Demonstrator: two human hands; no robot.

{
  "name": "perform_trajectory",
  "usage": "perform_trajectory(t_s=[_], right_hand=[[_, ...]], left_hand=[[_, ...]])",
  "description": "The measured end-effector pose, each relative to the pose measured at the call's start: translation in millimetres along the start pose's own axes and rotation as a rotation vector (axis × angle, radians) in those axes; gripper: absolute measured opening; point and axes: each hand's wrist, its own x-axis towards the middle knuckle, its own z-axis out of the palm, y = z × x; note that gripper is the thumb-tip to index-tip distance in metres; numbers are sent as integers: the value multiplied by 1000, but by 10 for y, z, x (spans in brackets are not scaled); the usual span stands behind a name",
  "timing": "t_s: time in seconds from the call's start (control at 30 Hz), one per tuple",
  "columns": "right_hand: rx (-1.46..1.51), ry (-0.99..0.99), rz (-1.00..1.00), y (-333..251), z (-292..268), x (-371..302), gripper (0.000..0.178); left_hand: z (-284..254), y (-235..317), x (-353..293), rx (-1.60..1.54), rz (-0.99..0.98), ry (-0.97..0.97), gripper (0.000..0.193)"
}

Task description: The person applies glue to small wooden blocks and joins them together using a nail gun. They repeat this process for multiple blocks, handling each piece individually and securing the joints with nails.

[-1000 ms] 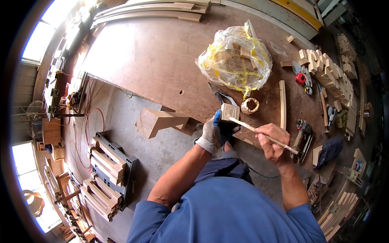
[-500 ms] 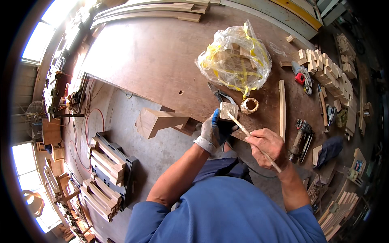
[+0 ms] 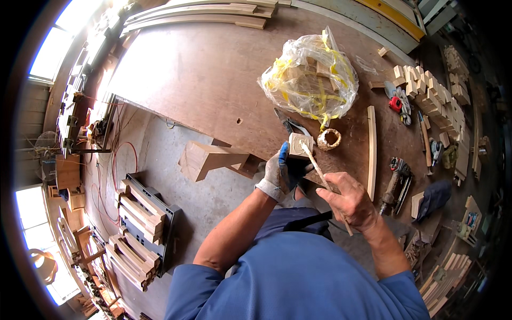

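Observation:
My left hand [image 3: 277, 173], in a grey and blue glove, is closed around a pale wooden block [image 3: 300, 144] at the near edge of the workbench. The block's square end faces up and shows a square outline. In my bare right hand [image 3: 352, 200] is a thin, pale-crusted stick [image 3: 318, 169], slanting so that its whitish tip touches the block's end. Just right of the block sits a small round pot [image 3: 329, 139] with a crusted tan rim. Behind the block lies a dark-jawed hand tool [image 3: 290, 124], partly hidden.
A clear plastic bag [image 3: 312, 80] with yellow strips holds wood pieces on the workbench [image 3: 208, 69]. To the right are a wooden strip [image 3: 372, 152], a power tool [image 3: 396, 184] and stacked wood blocks [image 3: 434, 101]. An angled wooden piece [image 3: 210, 160] juts past the bench edge.
My right hand has shifted slightly left and down, and the stick stands steeper. Its tip has moved a little across the block's end. My left hand stays in place.

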Motion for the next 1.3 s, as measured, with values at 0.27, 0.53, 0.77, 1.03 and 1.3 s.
perform_trajectory(t_s=[0.27,0.53,0.77,1.03,1.3], right_hand=[[-59,59,-11,-24,-13,-2,22],[-47,2,-70,-13,194,-54,21],[-45,56,-51,-37,155,-2,17],[74,98,49,-90,75,-46,29],[239,147,184,-91,-98,-6,14]], left_hand=[[39,31,-42,-10,2,62,48],[-14,-25,-31,-18,27,19,49],[-58,-19,-76,16,29,56,51],[25,-3,-79,20,59,81,52],[125,107,-94,68,112,44,51]])
